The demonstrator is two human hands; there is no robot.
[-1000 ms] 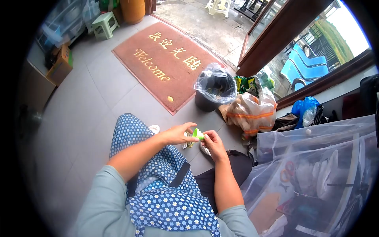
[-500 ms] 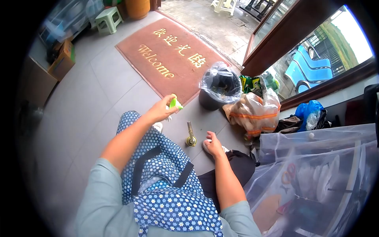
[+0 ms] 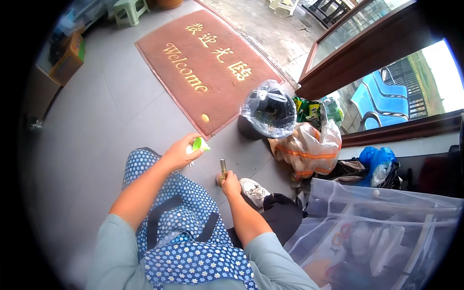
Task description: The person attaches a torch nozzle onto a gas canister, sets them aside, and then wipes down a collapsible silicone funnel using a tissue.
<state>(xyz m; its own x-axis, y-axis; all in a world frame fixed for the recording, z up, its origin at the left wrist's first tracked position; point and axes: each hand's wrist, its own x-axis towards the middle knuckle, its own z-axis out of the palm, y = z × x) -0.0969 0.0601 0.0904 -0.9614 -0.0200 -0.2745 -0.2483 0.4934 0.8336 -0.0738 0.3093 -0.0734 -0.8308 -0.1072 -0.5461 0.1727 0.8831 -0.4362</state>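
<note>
My left hand [image 3: 178,153] is closed on a small bright green and white piece, like a cap or small funnel [image 3: 198,143], above the floor past my left knee. Its exact kind is unclear. My right hand [image 3: 231,184] has its fingers around the lower part of a brass-coloured metal piece with a tube [image 3: 223,166], much like a torch head. My fingers hide its round base. A white shoe [image 3: 254,190] shows just right of that hand. My blue flowered apron [image 3: 188,224] covers my lap.
A black bin with a clear liner [image 3: 252,126] stands ahead. Beside it are an orange-striped plastic bag [image 3: 309,153] and a blue bag [image 3: 378,158]. A red welcome mat [image 3: 179,53] lies by the door frame [image 3: 355,46]. Mesh covering [image 3: 386,203] spreads at right; a cardboard box [image 3: 69,63] sits left.
My right hand has moved left from beside the metal piece and closed around it. My left hand still holds the green and white piece. The view has shifted slightly.
</note>
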